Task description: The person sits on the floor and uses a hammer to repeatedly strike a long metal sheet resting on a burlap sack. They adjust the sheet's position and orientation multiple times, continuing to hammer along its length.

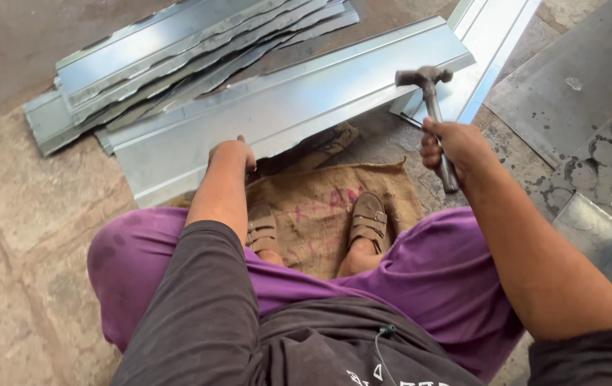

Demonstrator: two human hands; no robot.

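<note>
I squat over a brown burlap sack [320, 207] on a stone floor. My right hand [452, 146] grips the handle of a steel hammer [426, 77], its head raised above the floor. My left hand [233, 154] rests on the near edge of a long folded sheet-metal panel [284, 107] that lies across in front of me; its fingers are hidden behind the wrist. Both my sandalled feet [366, 221] stand on the sack.
A stack of bent galvanised strips [177, 57] lies at the far left behind the panel. Another metal channel [484, 43] runs to the upper right. Flat sheets with circular marks [606, 164] and a small metal piece [599, 236] lie at the right.
</note>
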